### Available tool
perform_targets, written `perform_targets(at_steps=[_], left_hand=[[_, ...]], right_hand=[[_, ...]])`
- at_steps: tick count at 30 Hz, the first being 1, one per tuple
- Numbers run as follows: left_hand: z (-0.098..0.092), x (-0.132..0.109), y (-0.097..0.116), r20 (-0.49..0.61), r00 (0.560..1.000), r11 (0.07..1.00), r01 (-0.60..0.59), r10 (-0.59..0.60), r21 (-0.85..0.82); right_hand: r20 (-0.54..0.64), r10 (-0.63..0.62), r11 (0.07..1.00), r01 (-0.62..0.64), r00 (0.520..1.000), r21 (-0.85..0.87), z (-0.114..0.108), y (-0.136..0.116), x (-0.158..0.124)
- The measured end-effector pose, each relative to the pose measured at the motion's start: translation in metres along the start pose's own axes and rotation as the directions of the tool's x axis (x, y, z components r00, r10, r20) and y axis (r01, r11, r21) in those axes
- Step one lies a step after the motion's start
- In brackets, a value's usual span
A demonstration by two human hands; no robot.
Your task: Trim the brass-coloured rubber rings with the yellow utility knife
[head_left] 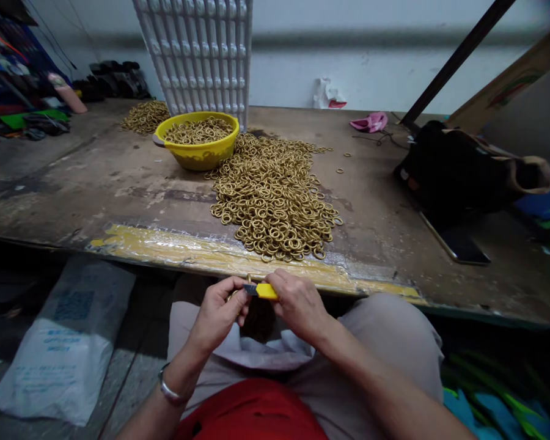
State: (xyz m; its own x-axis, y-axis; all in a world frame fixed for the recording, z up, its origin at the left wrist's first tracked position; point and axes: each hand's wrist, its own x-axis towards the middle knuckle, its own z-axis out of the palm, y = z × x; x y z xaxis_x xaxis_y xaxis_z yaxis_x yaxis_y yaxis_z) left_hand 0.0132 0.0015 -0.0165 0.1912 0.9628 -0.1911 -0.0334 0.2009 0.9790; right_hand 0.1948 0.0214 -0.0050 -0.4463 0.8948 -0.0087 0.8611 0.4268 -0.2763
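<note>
Seen from over the person's shoulder, both hands meet just below the near edge of the worn brown wooden surface (96,183), above the lap. The left hand (217,311) is curled narrow, its fingertips pinching what looks like a small brass-coloured ring (233,296), though it is mostly hidden behind the fingers, so I would not swear to it. The right hand (297,305) is closed around a small yellow tool with a dark tip (266,291), and the tip points at the left fingertips and touches or nearly touches them. A crumpled white cloth (266,351) lies on the lap under both hands.

On the surface, a broad loose heap of brass-coloured rings (275,195) spreads from the middle almost to the taped near edge. Behind it to the left sits a round yellow plastic bowl (197,156), nearly full of the same rings, and a smaller ring pile (146,116) lies further back.

Judging by the size of that loose heap, plenty of rings are left to handle. Which of the piles are finished cannot be told from here.
</note>
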Motion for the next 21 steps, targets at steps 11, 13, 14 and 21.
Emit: perform_targets(at_steps=[11,13,14,21], left_hand=[[0.0001,0.0016,0.0012,0.046,0.999,0.999,-0.012,0.010,0.040],[0.0001,0.0017,0.0005,0.059,0.998,0.999,-0.011,0.008,0.043],[0.0001,0.0018,0.0000,0.061,0.998,0.999,-0.011,0.008,0.041],[0.0016,0.0022,-0.0049,0.053,0.999,1.000,0.001,-0.002,0.018]], right_hand=[[-0.001,0.021,0.999,-0.021,1.000,0.032,0.0013,0.0000,-0.0012],[-0.009,0.019,0.999,-0.018,1.000,0.029,0.0022,-0.0002,-0.0015],[-0.016,0.016,1.000,-0.016,1.000,0.027,0.0027,-0.0003,-0.0016],[-0.012,0.017,0.999,-0.017,1.000,0.035,0.0038,-0.0029,-0.0007]])
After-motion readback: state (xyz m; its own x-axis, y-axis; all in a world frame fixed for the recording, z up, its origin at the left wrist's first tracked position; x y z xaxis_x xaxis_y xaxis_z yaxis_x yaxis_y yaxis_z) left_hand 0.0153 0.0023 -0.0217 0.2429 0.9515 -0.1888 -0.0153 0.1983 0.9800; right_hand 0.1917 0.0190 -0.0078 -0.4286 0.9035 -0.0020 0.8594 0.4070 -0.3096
